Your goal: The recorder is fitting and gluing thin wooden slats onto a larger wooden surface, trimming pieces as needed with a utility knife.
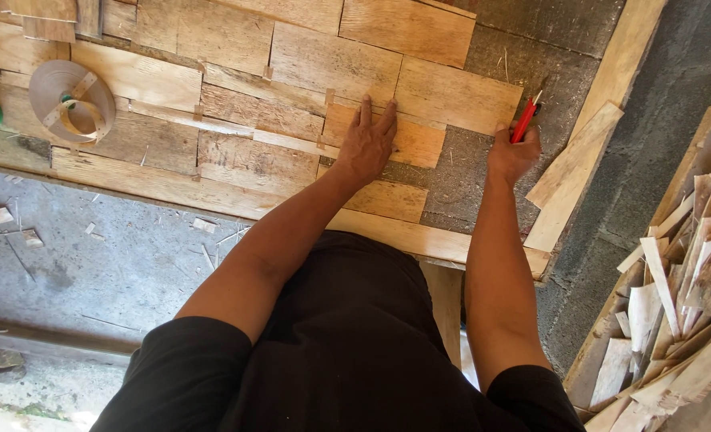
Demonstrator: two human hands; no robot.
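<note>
Left hand [366, 144] laid flat, fingers spread, on a thin rectangular wood veneer sheet [410, 142], red pen-shaped utility knife [524, 121] clasped in the closed right hand [512, 155], tip protruding upward, beside the veneer's right edge

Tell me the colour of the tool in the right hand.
Red tool, seen in the head view.

Rough grey concrete floor [91, 264], sunlit, beside a wooden workbench [419, 236].

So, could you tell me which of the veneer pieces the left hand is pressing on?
The left hand presses the small orange-toned veneer piece at the patchwork's right edge, beside the bare grey board.
</note>
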